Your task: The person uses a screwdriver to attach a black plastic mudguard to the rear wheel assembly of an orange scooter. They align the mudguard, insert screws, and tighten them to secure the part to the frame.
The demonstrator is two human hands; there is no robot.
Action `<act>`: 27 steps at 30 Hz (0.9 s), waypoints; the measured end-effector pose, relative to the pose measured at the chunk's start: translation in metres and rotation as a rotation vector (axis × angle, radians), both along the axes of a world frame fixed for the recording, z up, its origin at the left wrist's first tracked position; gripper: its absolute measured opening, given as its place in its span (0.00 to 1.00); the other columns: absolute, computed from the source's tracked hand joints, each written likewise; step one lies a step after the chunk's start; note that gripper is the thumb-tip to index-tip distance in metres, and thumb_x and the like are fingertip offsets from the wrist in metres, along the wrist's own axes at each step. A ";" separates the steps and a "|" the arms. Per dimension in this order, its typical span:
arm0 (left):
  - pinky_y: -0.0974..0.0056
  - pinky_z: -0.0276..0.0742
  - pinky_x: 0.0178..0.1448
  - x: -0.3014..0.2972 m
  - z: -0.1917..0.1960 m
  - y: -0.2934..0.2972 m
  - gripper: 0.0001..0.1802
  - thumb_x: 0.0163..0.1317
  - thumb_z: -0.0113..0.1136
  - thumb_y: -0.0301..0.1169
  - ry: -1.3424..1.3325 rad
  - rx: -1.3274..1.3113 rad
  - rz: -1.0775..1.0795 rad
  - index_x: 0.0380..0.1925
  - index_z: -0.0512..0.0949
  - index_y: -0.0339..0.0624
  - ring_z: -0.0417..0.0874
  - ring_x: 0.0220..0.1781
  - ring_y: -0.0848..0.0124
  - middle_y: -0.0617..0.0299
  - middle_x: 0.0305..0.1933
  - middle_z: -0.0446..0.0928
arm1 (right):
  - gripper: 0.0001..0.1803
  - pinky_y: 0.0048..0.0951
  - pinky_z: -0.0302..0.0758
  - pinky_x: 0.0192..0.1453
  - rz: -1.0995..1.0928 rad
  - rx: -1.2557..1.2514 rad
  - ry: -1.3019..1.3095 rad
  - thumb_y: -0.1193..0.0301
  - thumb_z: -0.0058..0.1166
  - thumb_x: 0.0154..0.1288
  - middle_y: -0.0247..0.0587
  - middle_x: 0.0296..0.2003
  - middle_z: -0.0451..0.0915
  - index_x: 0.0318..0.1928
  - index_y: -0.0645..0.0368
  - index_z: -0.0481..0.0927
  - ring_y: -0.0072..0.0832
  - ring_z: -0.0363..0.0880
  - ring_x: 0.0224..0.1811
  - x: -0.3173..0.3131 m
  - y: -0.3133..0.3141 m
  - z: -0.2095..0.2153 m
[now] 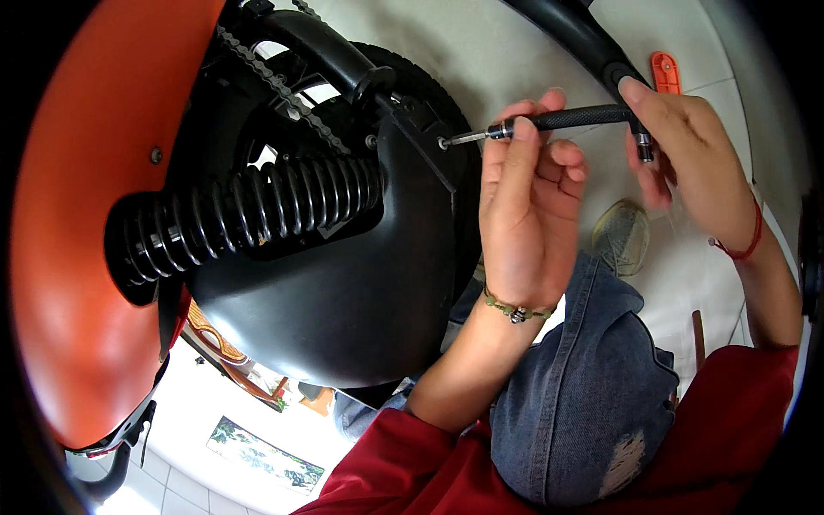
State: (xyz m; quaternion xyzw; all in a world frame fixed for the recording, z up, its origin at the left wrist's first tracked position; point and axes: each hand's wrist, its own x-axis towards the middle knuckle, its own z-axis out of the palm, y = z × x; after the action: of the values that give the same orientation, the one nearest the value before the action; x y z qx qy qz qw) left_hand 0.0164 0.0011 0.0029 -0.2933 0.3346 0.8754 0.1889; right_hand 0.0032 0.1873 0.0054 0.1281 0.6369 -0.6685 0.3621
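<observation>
While the black cover lies over the wheel, a screw sits at its edge, met by the tip of the screwdriver, so work there seems unfinished. The left hand pinches the tool's shaft; the right hand loosely grasps its handle end. How deep the screw sits is unclear.

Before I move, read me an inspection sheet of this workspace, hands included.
Surface: light tiled floor below the work.
Job's things: driver with black knurled grip, its tip at a screw near the black fender's edge.
Clutter: orange piece on the floor.
Hands: left hand pinches the driver near its shank; right hand is at its far end, grip partly hidden.
Cables: nothing seen.
Surroundings: coil spring, chain, orange panel, shoe.
</observation>
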 end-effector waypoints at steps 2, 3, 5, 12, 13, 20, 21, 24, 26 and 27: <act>0.72 0.73 0.45 0.001 -0.003 -0.004 0.11 0.72 0.47 0.33 0.054 0.038 -0.040 0.50 0.70 0.42 0.76 0.40 0.79 0.61 0.56 0.74 | 0.21 0.18 0.68 0.26 0.035 -0.218 -0.139 0.55 0.45 0.71 0.36 0.21 0.78 0.35 0.61 0.80 0.18 0.75 0.21 0.001 0.002 -0.005; 0.72 0.73 0.45 0.001 -0.003 -0.004 0.11 0.72 0.47 0.33 0.050 0.042 -0.042 0.50 0.70 0.42 0.76 0.40 0.79 0.61 0.56 0.74 | 0.22 0.17 0.69 0.26 0.052 -0.307 -0.222 0.53 0.44 0.71 0.35 0.20 0.78 0.35 0.59 0.81 0.16 0.75 0.20 0.003 0.004 -0.007; 0.72 0.73 0.45 0.001 -0.003 -0.005 0.11 0.72 0.47 0.32 0.028 -0.030 -0.016 0.50 0.70 0.41 0.76 0.40 0.79 0.60 0.55 0.74 | 0.22 0.19 0.68 0.30 -0.110 -0.156 -0.012 0.55 0.44 0.71 0.36 0.22 0.78 0.41 0.62 0.79 0.18 0.74 0.22 0.016 -0.007 -0.009; 0.73 0.73 0.41 0.002 0.002 0.000 0.09 0.72 0.46 0.33 -0.043 0.003 0.058 0.47 0.72 0.45 0.77 0.33 0.78 0.58 0.51 0.77 | 0.18 0.22 0.70 0.33 0.006 0.393 1.066 0.62 0.42 0.73 0.39 0.22 0.77 0.40 0.64 0.79 0.21 0.74 0.22 0.015 -0.001 -0.018; 0.75 0.72 0.39 0.003 0.001 -0.002 0.09 0.73 0.46 0.35 0.014 0.014 0.028 0.44 0.71 0.44 0.75 0.32 0.81 0.61 0.48 0.77 | 0.18 0.22 0.70 0.31 0.006 0.208 0.658 0.62 0.43 0.72 0.40 0.20 0.77 0.34 0.64 0.79 0.22 0.74 0.20 0.016 -0.002 -0.012; 0.76 0.70 0.36 -0.003 0.006 0.000 0.11 0.73 0.46 0.38 0.001 -0.082 0.027 0.41 0.72 0.43 0.73 0.30 0.83 0.65 0.42 0.78 | 0.18 0.19 0.68 0.35 -0.119 -0.023 0.211 0.59 0.47 0.69 0.39 0.25 0.77 0.37 0.63 0.78 0.21 0.70 0.24 0.015 -0.006 -0.013; 0.76 0.71 0.37 -0.003 0.006 0.001 0.11 0.73 0.46 0.37 -0.005 -0.071 0.044 0.41 0.72 0.42 0.73 0.30 0.83 0.64 0.43 0.78 | 0.18 0.19 0.67 0.39 -0.145 0.259 0.573 0.59 0.49 0.67 0.38 0.30 0.77 0.45 0.63 0.78 0.20 0.70 0.29 0.019 -0.009 -0.016; 0.74 0.72 0.39 -0.007 0.006 0.000 0.10 0.73 0.46 0.36 0.052 -0.020 0.052 0.41 0.72 0.42 0.74 0.32 0.82 0.64 0.43 0.78 | 0.24 0.21 0.64 0.45 0.012 0.293 0.743 0.65 0.56 0.61 0.37 0.36 0.75 0.56 0.61 0.73 0.23 0.67 0.35 0.009 0.006 -0.011; 0.74 0.73 0.41 -0.010 0.003 0.001 0.10 0.72 0.46 0.36 0.034 -0.007 0.058 0.41 0.72 0.41 0.74 0.32 0.82 0.63 0.44 0.78 | 0.19 0.20 0.66 0.39 0.014 0.363 0.810 0.66 0.54 0.63 0.36 0.31 0.76 0.51 0.63 0.75 0.21 0.68 0.31 0.003 0.001 -0.007; 0.74 0.74 0.42 -0.011 0.003 0.000 0.10 0.72 0.47 0.36 0.023 -0.004 0.068 0.41 0.72 0.41 0.74 0.33 0.81 0.62 0.44 0.78 | 0.16 0.20 0.66 0.36 0.012 0.393 0.847 0.67 0.54 0.64 0.36 0.28 0.76 0.49 0.64 0.76 0.20 0.68 0.29 -0.001 -0.004 -0.006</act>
State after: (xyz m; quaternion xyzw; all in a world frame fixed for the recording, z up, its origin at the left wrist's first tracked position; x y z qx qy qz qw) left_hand 0.0053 0.0013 0.0059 -0.2948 0.3281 0.8841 0.1545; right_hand 0.0021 0.1838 -0.0006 -0.0936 0.8439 -0.5265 0.0427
